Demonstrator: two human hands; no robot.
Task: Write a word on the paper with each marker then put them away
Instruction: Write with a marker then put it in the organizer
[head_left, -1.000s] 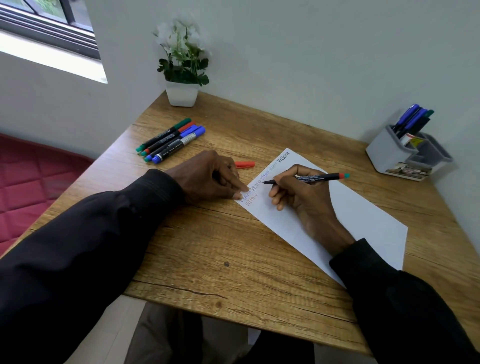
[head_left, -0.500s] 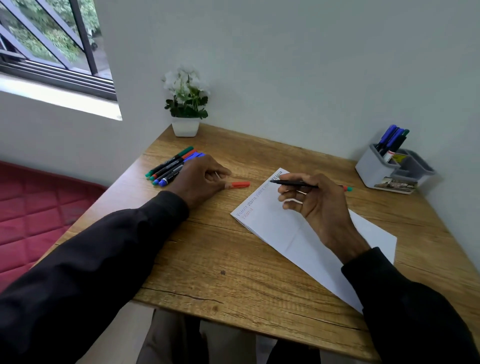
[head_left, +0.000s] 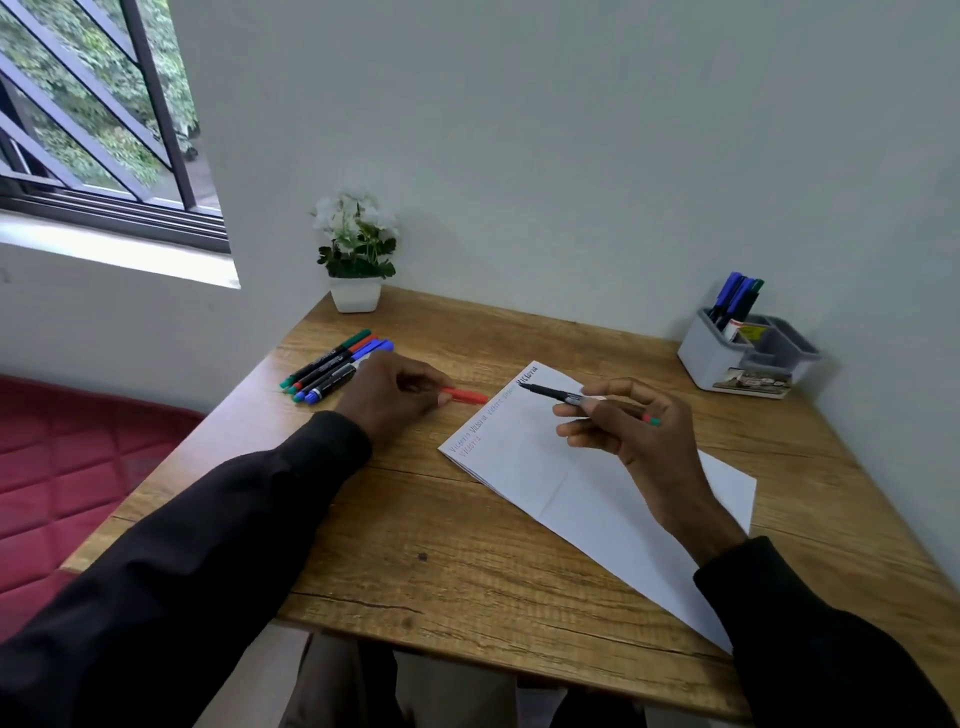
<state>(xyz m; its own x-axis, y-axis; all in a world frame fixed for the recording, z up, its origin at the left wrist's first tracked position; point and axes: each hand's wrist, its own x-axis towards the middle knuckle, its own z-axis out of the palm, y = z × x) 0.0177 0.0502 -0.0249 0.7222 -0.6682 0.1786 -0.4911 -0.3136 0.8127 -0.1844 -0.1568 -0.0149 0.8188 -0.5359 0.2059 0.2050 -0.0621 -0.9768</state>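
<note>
A white sheet of paper lies on the wooden desk with several written words along its far left edge. My right hand grips an uncapped marker with a red end, lifted above the paper, tip pointing left. My left hand pinches the red cap on the desk just left of the paper. A row of capped markers in green, red and blue lies beyond my left hand. A grey organiser at the far right holds several blue and green markers.
A small white pot with a flowering plant stands at the desk's far left corner against the wall. A window is at the upper left. A red cushioned seat lies left of the desk.
My right hand lifted the marker off the paper. My left hand left the paper's corner and moved to the red cap. The camera tilted up.
</note>
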